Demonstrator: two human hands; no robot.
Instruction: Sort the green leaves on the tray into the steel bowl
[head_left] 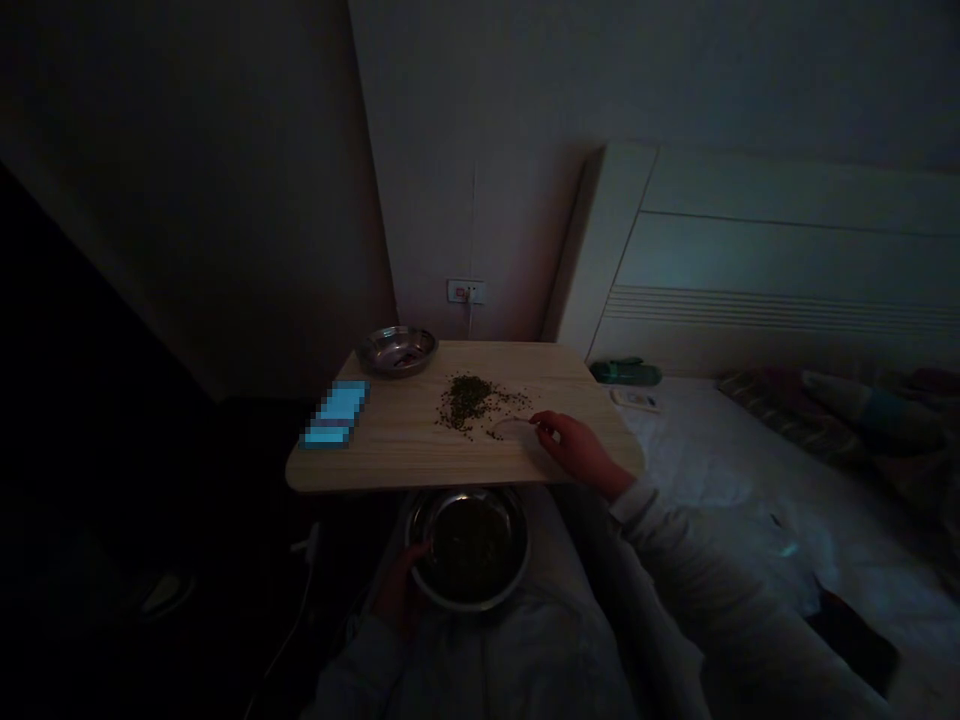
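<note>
My left hand (pixel 409 580) grips the left rim of a steel bowl (pixel 523 560) on my lap, which holds a dark mass of what look like small beans or seeds. Pinched in my right hand (pixel 574 445) is a thin, pale spoon-like utensil (pixel 514 421), its far end low over the small table (pixel 405 465). Just beyond that end lies a loose pile of small dark green beans or seeds (pixel 466 397), with stray ones scattered around it. Dim light hides the finer detail of the utensil and the grains.
A second steel bowl (pixel 397 352) with a little dark matter inside stands at the table's back left corner. In front of it lies a lit phone (pixel 336 414). To the right, a bed (pixel 720 470) carries a green bottle (pixel 626 373) and a pale remote (pixel 634 401).
</note>
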